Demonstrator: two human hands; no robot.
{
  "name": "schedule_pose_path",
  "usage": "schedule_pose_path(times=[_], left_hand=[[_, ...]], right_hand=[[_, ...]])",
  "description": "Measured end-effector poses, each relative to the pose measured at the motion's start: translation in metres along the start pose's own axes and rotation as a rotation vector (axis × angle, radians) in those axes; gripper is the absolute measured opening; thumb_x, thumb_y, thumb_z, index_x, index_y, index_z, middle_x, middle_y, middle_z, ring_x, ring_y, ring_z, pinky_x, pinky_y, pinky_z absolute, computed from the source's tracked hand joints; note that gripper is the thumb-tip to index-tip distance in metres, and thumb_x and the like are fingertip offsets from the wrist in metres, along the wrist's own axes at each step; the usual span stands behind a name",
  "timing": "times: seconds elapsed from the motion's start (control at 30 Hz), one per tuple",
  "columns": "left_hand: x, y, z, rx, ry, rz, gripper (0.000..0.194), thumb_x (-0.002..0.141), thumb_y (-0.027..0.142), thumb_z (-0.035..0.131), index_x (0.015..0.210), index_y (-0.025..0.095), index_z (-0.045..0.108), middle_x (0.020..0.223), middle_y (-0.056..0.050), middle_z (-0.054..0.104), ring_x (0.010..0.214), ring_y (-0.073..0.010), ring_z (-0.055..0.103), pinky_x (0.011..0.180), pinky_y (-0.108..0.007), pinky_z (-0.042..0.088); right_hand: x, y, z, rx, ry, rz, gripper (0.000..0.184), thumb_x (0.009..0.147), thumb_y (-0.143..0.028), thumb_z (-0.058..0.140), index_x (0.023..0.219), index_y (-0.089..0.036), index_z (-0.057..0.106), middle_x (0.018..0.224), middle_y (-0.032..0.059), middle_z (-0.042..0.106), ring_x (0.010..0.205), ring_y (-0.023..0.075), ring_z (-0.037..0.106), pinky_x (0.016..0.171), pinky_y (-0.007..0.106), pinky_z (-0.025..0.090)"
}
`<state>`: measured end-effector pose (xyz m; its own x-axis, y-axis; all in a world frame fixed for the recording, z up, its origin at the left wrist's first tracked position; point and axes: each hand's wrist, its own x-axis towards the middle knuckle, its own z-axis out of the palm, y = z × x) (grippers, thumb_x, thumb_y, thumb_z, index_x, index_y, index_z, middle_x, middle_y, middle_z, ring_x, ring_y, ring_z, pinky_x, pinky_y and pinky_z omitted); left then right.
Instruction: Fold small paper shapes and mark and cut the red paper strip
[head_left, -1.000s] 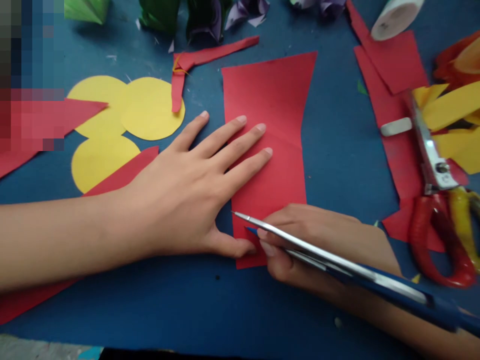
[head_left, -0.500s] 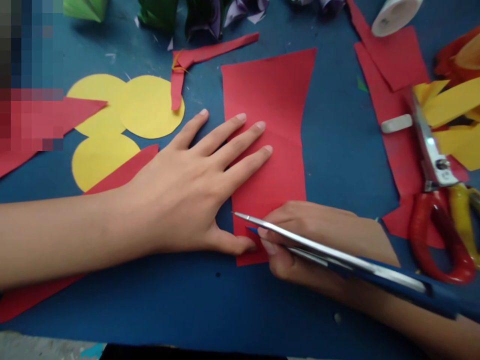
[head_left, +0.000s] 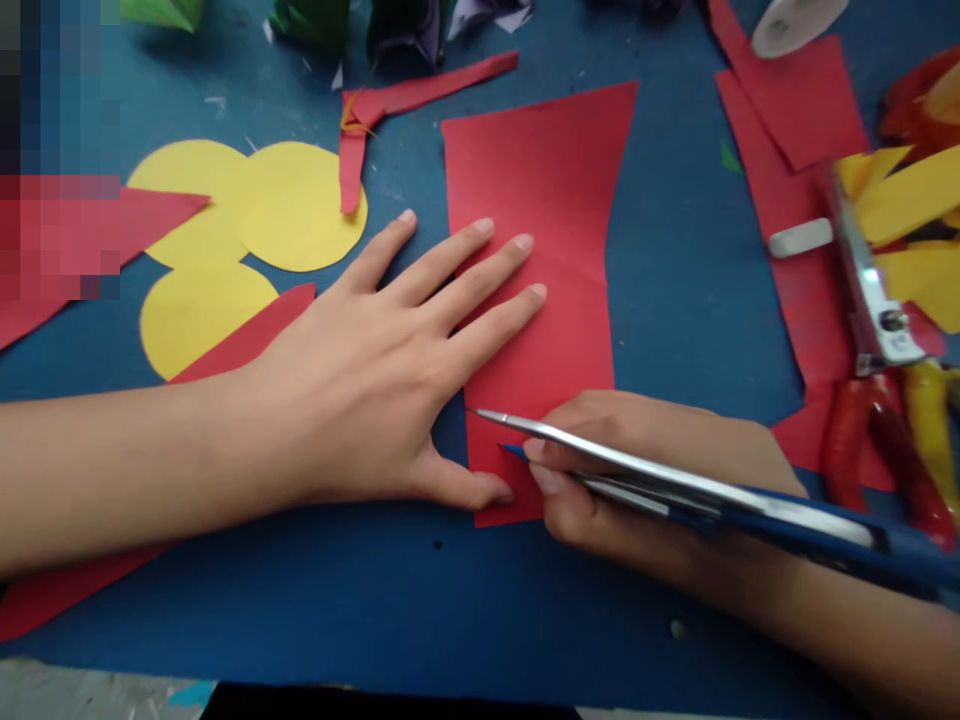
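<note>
A red sheet of paper (head_left: pixel 540 180) with uneven sides lies on the blue table. My left hand (head_left: pixel 375 370) is spread flat, its fingertips and thumb pressing on the sheet's left part. In my right hand (head_left: pixel 667 430), at the sheet's lower right, is a metal drawing compass (head_left: pixel 645 462), gripped near the blue-pointed leg. Its needle tip is at the sheet's left edge, between my left thumb and forefinger; the blue leg's tip is over the paper a little to the right. Whether either tip touches the paper I cannot tell.
Overlapping yellow paper ovals (head_left: pixel 300 205) and a bent red strip (head_left: pixel 435 85) lie at the left and back. On the right are scissors (head_left: pixel 889 330), a whitish eraser-like piece (head_left: pixel 801 238), red scraps (head_left: pixel 817 110) and yellow pieces (head_left: pixel 911 200). A white roll (head_left: pixel 799 22) is behind.
My right hand and the compass have shifted slightly up and to the right. My left hand stays spread on the red paper. The view has moved a little.
</note>
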<state>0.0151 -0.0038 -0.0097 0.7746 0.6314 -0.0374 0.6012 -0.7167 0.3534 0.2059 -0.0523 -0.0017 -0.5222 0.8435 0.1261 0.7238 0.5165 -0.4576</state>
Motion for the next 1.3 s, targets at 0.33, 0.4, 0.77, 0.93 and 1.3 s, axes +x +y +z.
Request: schedule_pose_path(times=[0.33, 0.4, 0.77, 0.93, 1.3], left_hand=[[0.000, 0.000, 0.000, 0.020, -0.008, -0.015, 0.098, 0.066, 0.076, 0.047, 0.143, 0.021, 0.023, 0.151, -0.007, 0.019, 0.137, -0.0382, 0.020, 0.113, -0.051, 0.001], [0.000, 0.000, 0.000, 0.028, -0.007, -0.010, 0.098, 0.067, 0.075, 0.047, 0.143, 0.020, 0.023, 0.151, -0.007, 0.019, 0.136, -0.0385, 0.020, 0.113, -0.051, 0.001], [0.000, 0.000, 0.000, 0.045, -0.011, -0.012, 0.097, 0.067, 0.076, 0.046, 0.143, 0.020, 0.023, 0.152, -0.008, 0.019, 0.137, -0.0373, 0.019, 0.113, -0.051, 0.002], [-0.001, 0.000, 0.000, 0.051, 0.015, 0.008, 0.096, 0.068, 0.076, 0.044, 0.143, 0.017, 0.025, 0.152, -0.008, 0.018, 0.138, -0.0370, 0.016, 0.114, -0.049, 0.002], [0.000, -0.001, 0.001, 0.021, 0.013, 0.013, 0.096, 0.068, 0.076, 0.044, 0.142, 0.018, 0.025, 0.152, -0.008, 0.018, 0.138, -0.0388, 0.015, 0.113, -0.053, 0.002]], right_hand=[[0.008, 0.001, -0.011, -0.100, -0.135, -0.166, 0.025, 0.076, -0.015, 0.043, 0.055, -0.023, 0.052, 0.049, -0.0034, 0.061, 0.041, 0.0089, 0.053, 0.038, 0.022, 0.034], [0.008, 0.001, -0.010, -0.104, -0.146, -0.122, 0.024, 0.076, -0.015, 0.043, 0.055, -0.023, 0.052, 0.049, -0.0036, 0.061, 0.041, 0.0091, 0.053, 0.039, 0.022, 0.035], [0.005, 0.000, -0.007, -0.075, -0.045, -0.047, 0.025, 0.076, -0.016, 0.041, 0.053, -0.022, 0.050, 0.048, -0.0015, 0.058, 0.043, 0.0102, 0.053, 0.042, 0.022, 0.038], [0.002, 0.001, -0.003, -0.031, -0.092, -0.072, 0.024, 0.075, -0.015, 0.043, 0.052, -0.022, 0.048, 0.046, -0.0035, 0.055, 0.041, 0.0092, 0.049, 0.044, 0.021, 0.039], [0.004, 0.001, -0.011, 0.012, -0.237, -0.085, 0.024, 0.076, -0.017, 0.043, 0.053, -0.023, 0.046, 0.044, -0.0032, 0.052, 0.044, 0.0105, 0.051, 0.049, 0.022, 0.041]])
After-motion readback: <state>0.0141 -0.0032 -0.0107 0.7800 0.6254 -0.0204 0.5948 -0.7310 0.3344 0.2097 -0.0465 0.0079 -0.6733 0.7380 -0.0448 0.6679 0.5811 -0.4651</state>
